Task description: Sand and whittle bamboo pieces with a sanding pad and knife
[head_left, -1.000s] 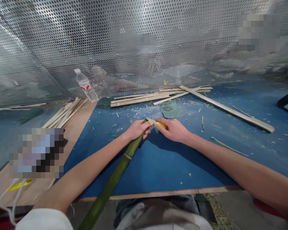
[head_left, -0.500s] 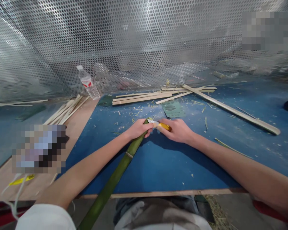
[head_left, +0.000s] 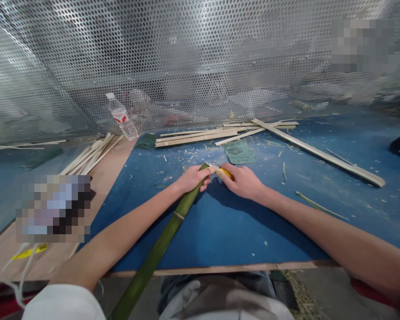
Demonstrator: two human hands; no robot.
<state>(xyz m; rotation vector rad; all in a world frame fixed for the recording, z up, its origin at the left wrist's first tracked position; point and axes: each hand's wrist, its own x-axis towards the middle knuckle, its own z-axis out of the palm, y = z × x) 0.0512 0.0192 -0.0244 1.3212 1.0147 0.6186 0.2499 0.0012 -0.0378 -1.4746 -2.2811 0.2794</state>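
Note:
A long green bamboo piece (head_left: 163, 235) slants from below the table's front edge up to the middle of the blue surface. Near its far end, my left hand (head_left: 192, 178) is closed around it, with the thumb stretched toward the blade. My right hand (head_left: 243, 180) grips a yellow-handled utility knife (head_left: 227, 174). The knife's blade meets the bamboo's far tip, partly hidden by my left thumb, so how deep it sits cannot be told. A ring-shaped node marks the bamboo below my left hand.
Behind the hands lie pale split bamboo strips (head_left: 196, 137) and one long strip (head_left: 323, 153). A green mat piece (head_left: 240, 152) lies among shavings. At left are a tilted water bottle (head_left: 122, 118), more strips (head_left: 86, 156) and a blurred-out object (head_left: 55, 206). A perforated metal screen (head_left: 186, 58) stands behind.
The knife blade has turned and shows less beside my left thumb. My right hand has shifted very slightly left. My left hand keeps its hold on the bamboo.

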